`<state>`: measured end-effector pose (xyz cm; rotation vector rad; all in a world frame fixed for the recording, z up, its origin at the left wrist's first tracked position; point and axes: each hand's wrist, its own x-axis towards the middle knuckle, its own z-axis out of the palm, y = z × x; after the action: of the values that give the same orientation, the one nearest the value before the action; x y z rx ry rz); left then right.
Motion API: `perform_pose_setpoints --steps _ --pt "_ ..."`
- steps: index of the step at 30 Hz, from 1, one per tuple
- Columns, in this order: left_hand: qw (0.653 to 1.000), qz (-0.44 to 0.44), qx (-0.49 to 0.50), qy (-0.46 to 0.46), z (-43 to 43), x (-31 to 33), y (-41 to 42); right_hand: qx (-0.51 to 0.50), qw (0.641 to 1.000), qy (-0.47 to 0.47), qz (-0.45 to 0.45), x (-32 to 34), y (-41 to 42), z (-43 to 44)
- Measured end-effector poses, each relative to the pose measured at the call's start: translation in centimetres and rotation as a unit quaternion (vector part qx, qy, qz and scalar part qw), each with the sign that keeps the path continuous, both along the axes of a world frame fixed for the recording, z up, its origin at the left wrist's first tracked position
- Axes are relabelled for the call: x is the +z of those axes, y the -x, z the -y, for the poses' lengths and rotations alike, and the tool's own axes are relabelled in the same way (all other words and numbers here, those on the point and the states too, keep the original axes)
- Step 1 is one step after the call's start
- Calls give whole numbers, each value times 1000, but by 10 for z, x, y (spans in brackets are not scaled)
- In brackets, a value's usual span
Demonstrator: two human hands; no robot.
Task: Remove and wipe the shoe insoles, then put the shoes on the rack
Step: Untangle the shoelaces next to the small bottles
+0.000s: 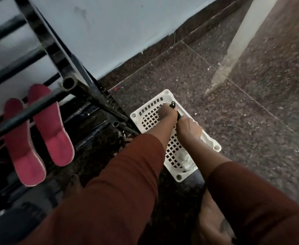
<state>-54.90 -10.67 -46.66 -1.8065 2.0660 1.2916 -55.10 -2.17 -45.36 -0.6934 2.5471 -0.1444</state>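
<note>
I see the black shoe rack (60, 55) at left, two pink insoles (39, 131) propped against its bar. On the speckled floor, a white perforated basket (149, 112) holds crumpled white cloth (185, 157). Above it, my left hand (167, 113) and right hand (189, 129) together grasp a small black object (173, 105) I cannot identify.

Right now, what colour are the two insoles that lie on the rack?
The two insoles are pink-red, seen clearly in the head view, at the left.

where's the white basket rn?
In the head view the white basket sits on the speckled floor, right of centre, beside the foot of the black rack. Both hands, left hand and right hand, reach over it.
</note>
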Motion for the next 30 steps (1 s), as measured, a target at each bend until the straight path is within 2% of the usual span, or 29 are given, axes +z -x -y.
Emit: perform_pose_setpoints --steps 7,12,20,26,30 --pt "1000 -3 -1 29 -4 -3 -5 24 999 -12 -24 -3 -3 -5" --pt "999 -31 10 4 -12 14 -18 55 996 -41 -61 13 -9 -10" --pt "984 -111 139 -6 -82 49 -115 154 985 19 -72 57 -82 -51" --pt "979 -53 199 1 -140 37 -222 200 980 8 0 48 -159 -88" --pt "979 10 204 9 -142 16 -270 204 978 -11 45 36 -190 -89"
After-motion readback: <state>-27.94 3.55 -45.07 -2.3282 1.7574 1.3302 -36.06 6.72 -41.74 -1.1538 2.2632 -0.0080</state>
